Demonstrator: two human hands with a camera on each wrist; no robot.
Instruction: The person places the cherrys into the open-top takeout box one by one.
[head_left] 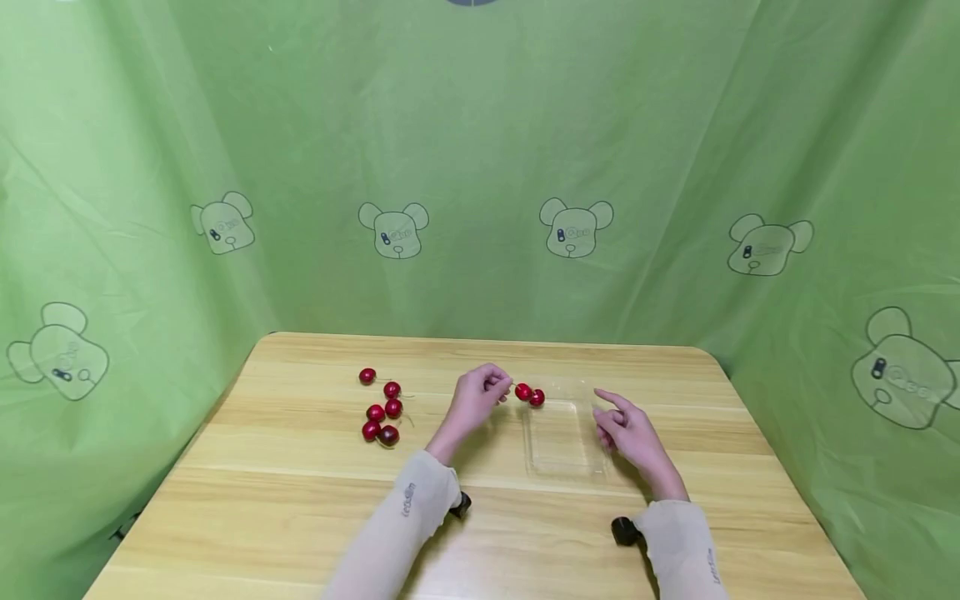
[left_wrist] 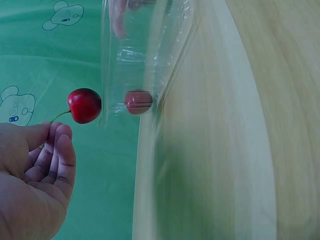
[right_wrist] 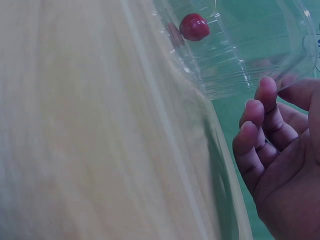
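Note:
My left hand pinches the thin green stem of a red cherry between thumb and fingertips. That cherry hangs beside the far left rim of a clear plastic box. Inside the box, near its far left corner, lies another cherry, seen through the wall in the left wrist view. My right hand is at the box's right side, its thumb and a fingertip at the rim and the other fingers bent below. To the left, several dark red cherries with stems lie loosely grouped on the wooden table.
A green curtain with bear-head prints surrounds the table on the far side and both flanks. Black wrist devices sit by the light sleeves. The cherry group stands left of the left forearm.

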